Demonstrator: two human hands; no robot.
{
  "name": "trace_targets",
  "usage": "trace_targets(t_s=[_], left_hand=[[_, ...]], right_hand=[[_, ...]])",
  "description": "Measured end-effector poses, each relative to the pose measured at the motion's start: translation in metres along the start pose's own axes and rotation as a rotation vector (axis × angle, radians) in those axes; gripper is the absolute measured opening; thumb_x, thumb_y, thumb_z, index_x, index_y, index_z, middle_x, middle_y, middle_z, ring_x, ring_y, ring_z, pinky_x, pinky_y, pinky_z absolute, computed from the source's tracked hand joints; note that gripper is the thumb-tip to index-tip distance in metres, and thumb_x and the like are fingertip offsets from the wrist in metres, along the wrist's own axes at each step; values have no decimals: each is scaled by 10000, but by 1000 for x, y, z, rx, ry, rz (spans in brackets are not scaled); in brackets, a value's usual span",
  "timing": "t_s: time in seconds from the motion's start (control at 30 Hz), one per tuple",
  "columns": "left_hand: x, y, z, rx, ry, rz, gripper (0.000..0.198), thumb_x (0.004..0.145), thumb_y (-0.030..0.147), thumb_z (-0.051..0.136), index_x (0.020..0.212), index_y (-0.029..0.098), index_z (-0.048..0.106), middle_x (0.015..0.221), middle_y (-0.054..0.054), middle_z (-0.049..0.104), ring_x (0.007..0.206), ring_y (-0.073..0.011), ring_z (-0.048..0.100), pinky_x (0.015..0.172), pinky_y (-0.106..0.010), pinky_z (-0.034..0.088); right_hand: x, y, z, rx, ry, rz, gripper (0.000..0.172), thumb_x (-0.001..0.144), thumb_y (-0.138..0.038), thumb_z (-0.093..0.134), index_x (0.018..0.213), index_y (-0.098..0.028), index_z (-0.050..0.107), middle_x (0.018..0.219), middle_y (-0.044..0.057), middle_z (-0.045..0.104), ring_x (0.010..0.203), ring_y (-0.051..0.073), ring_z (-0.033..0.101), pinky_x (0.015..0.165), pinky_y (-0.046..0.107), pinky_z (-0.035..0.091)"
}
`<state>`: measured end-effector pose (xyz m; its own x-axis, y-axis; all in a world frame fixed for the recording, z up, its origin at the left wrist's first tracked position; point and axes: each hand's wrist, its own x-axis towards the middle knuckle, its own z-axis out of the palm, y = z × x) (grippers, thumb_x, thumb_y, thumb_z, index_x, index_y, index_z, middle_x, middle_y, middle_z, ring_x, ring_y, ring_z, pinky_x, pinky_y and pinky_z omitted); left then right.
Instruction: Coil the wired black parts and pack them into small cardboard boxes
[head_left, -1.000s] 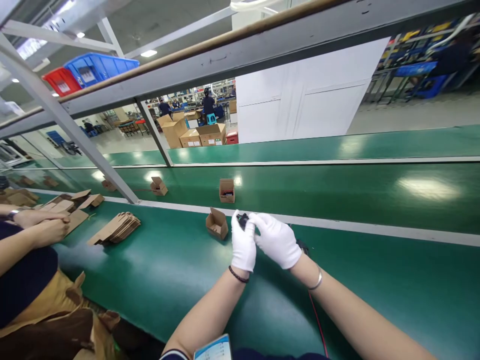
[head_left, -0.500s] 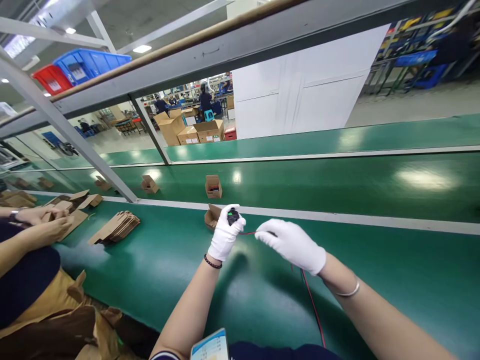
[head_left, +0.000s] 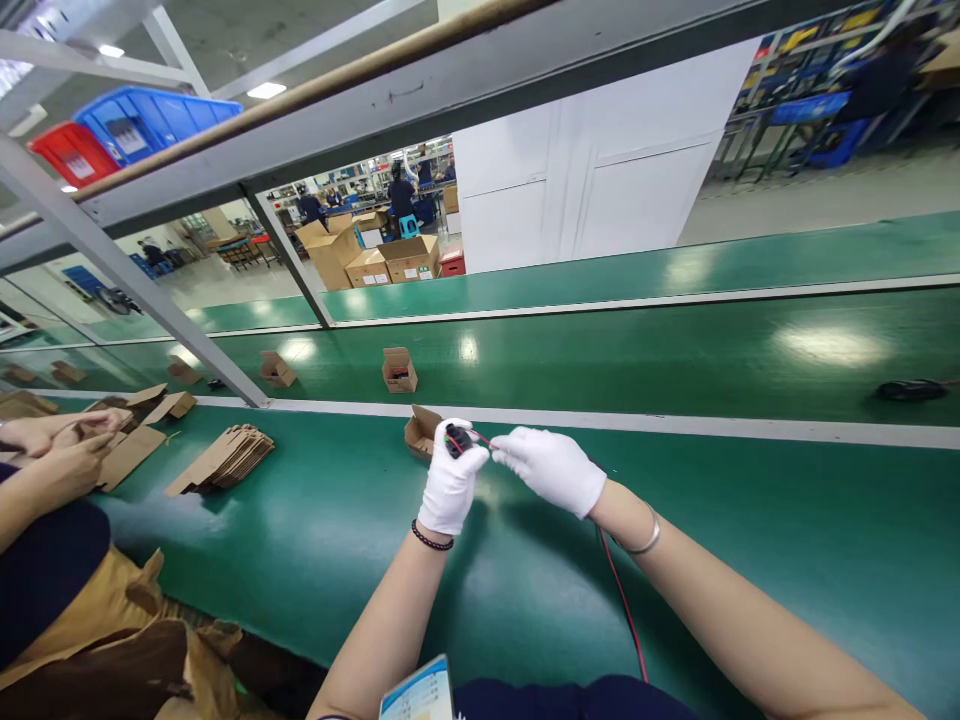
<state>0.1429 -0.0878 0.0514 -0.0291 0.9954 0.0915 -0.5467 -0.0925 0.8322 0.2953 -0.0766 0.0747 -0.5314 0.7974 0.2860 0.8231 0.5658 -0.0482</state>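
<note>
My left hand (head_left: 448, 485), in a white glove, is closed around a small black round part (head_left: 457, 440) with a bit of green on it. A thin red and black wire (head_left: 480, 437) runs from this part to my right hand (head_left: 551, 470), also gloved in white, whose fingers pinch it. The rest of the wire hangs below my right wrist toward my body. Just behind my left hand stands an open small cardboard box (head_left: 421, 430), partly hidden by the glove.
Flattened cardboard boxes (head_left: 225, 460) lie stacked on the green bench (head_left: 300, 560). At the left a co-worker's hands (head_left: 64, 445) handle cardboard. Beyond the pale rail, the conveyor belt (head_left: 637, 365) carries open small boxes (head_left: 400, 371) and a black item (head_left: 911, 390) at far right.
My right hand has moved left, closer to the black part, and the wire now loops over it. Boxes on the belt have shifted left; a black item has appeared at the right.
</note>
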Motion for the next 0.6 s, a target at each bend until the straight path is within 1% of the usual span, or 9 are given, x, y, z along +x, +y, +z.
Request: trace_targets(t_s=[0.03, 0.1, 0.17, 0.27, 0.33, 0.37, 0.43, 0.5, 0.6], left_hand=[[3, 0, -2, -130, 46, 10, 473, 563, 232, 711, 944, 226, 431, 967, 40, 509, 903, -17, 520, 856, -172, 439], [6, -1, -6, -271, 36, -29, 521, 556, 311, 754, 926, 234, 395, 1034, 32, 520, 962, -66, 557, 876, -255, 491], [6, -2, -7, -203, -54, -68, 578, 544, 405, 779, 922, 224, 381, 848, 34, 547, 768, -63, 575, 716, -231, 509], [3, -4, -2, 46, -261, -134, 669, 472, 535, 800, 893, 181, 419, 599, 72, 455, 505, -14, 442, 479, -138, 358], [3, -5, 3, 179, -376, -185, 678, 450, 531, 810, 896, 163, 456, 625, 63, 478, 491, 1, 414, 451, -130, 325], [4, -6, 5, 239, -385, -185, 659, 467, 506, 806, 918, 161, 473, 656, 56, 497, 495, 10, 404, 452, -126, 321], [6, -8, 8, 341, -317, -135, 600, 525, 451, 773, 973, 163, 496, 741, 31, 550, 535, 18, 412, 491, -115, 343], [4, -12, 5, 414, -208, -51, 550, 568, 440, 726, 991, 159, 513, 848, -14, 597, 630, 0, 471, 583, -118, 402], [6, -28, -12, 550, -37, 132, 505, 599, 486, 645, 969, 160, 534, 902, -56, 619, 781, -77, 555, 707, -183, 488]], right_hand=[[-6, -2, -1, -60, -79, -61, 252, 913, -316, 445, 987, -240, 673, 882, 37, 632, 723, 159, 565, 579, 257, 324], [-16, -6, -9, -80, -176, -197, 229, 889, -262, 449, 929, -242, 673, 854, 31, 624, 678, 142, 546, 560, 255, 296], [-20, -10, -20, -31, -103, -245, 243, 882, -246, 439, 920, -238, 679, 865, 30, 626, 693, 128, 540, 585, 257, 308], [-14, -12, -31, 60, 111, -108, 267, 892, -308, 444, 903, -231, 700, 861, 36, 634, 728, 127, 542, 625, 255, 334], [-5, -11, -29, 191, 173, 15, 214, 851, -333, 523, 845, -230, 710, 823, 20, 639, 733, 123, 549, 647, 244, 357], [-1, -11, -26, 282, 191, 74, 170, 815, -330, 575, 818, -226, 709, 809, 9, 640, 740, 116, 556, 663, 234, 373], [3, -12, -19, 432, 241, 167, 121, 764, -305, 634, 802, -214, 704, 815, -7, 646, 766, 105, 568, 697, 214, 397], [-1, -16, -15, 468, 303, 168, 134, 805, -275, 589, 837, -205, 699, 864, -3, 650, 798, 100, 571, 740, 209, 406], [-10, -30, -13, 215, 334, 50, 265, 913, -315, 435, 986, -236, 677, 919, 12, 641, 803, 129, 555, 735, 250, 401]])
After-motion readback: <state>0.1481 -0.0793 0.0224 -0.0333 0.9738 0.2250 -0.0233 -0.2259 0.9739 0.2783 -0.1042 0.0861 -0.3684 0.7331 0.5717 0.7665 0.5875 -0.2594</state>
